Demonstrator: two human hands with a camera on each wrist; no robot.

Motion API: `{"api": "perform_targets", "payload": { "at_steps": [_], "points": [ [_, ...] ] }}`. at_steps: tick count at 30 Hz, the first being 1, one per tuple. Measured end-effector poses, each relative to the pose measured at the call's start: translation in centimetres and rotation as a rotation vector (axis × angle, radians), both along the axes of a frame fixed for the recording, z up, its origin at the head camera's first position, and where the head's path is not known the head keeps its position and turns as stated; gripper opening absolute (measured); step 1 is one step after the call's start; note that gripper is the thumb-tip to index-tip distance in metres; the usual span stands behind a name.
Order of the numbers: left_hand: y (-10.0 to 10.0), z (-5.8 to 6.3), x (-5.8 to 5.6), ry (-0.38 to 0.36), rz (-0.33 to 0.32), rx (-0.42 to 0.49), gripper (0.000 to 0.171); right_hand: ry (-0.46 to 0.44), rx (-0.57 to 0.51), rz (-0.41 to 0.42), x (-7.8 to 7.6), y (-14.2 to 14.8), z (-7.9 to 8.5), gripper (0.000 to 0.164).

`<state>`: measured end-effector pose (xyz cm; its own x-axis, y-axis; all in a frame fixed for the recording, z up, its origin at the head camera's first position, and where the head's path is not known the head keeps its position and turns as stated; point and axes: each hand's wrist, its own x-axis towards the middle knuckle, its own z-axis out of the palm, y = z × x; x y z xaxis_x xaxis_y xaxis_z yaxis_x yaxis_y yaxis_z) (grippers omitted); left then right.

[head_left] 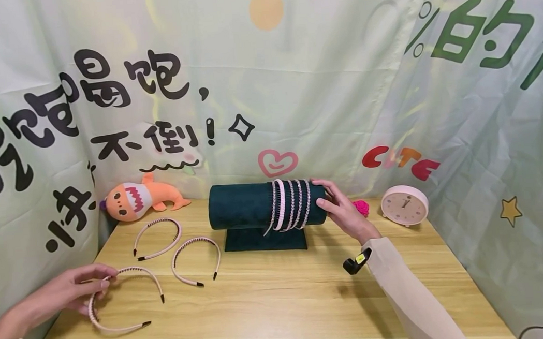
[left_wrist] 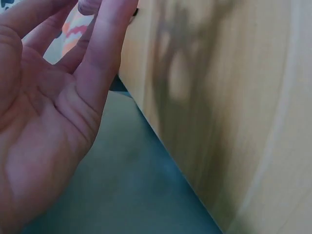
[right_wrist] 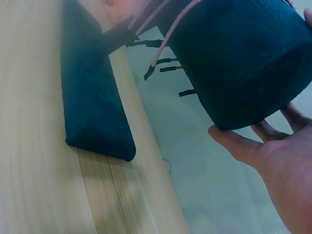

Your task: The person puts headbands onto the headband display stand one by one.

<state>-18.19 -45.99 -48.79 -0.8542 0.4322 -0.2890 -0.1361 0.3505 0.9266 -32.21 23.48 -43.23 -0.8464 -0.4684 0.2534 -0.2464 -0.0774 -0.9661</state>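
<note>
My left hand pinches a pale pink headband by one side, at the table's left. Its two dark tips point to the right. In the left wrist view the palm and fingers show, but the headband is mostly hidden. A dark green velvet headband stand with a padded roll stands at the back middle. Several headbands sit around the roll's right half, one of them wider. My right hand holds the roll's right end, thumb in front and fingers over the top; its thumb touches the rim.
Two loose pink headbands lie left of the stand: one farther back, one nearer. Along the back are an orange plush shark, a pink rose-like flower and a round pink clock. Printed curtains enclose the wooden table.
</note>
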Motion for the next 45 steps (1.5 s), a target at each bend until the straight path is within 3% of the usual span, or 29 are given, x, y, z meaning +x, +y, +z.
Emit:
{"api": "perform_targets", "payload": {
  "at_steps": [4, 12, 18, 22, 31, 38, 45],
  "points": [
    [0.0, 0.6, 0.1, 0.003, 0.015, -0.015, 0.032, -0.005, -0.011, 0.003, 0.1, 0.0, 0.0, 0.049],
    [0.3, 1.3, 0.2, 0.091, 0.048, 0.009, 0.037, -0.004, -0.007, 0.001, 0.2, -0.1, -0.1, 0.048],
    [1.3, 2.3, 0.5, 0.145, 0.132, -0.023, 0.033, 0.002, -0.007, 0.005, 0.0, 0.0, -0.2, 0.048],
    [1.8, 3.0, 0.5, 0.219, 0.167, -0.039, 0.033, 0.003, -0.003, 0.007, 0.0, 0.1, -0.3, 0.049],
    [3.0, 4.8, -0.4, 0.323, 0.227, -0.068, 0.033, -0.001, 0.005, 0.001, 0.1, 0.1, -0.1, 0.05],
    [4.5, 6.0, -1.3, 0.35, 0.246, -0.128, 0.04, -0.005, 0.004, -0.002, 0.2, 0.1, 0.0, 0.05],
    [6.5, 6.7, -2.7, 0.368, 0.322, -0.108, 0.042, -0.003, -0.01, 0.008, -0.1, 0.1, -0.2, 0.049]
  ]
}}
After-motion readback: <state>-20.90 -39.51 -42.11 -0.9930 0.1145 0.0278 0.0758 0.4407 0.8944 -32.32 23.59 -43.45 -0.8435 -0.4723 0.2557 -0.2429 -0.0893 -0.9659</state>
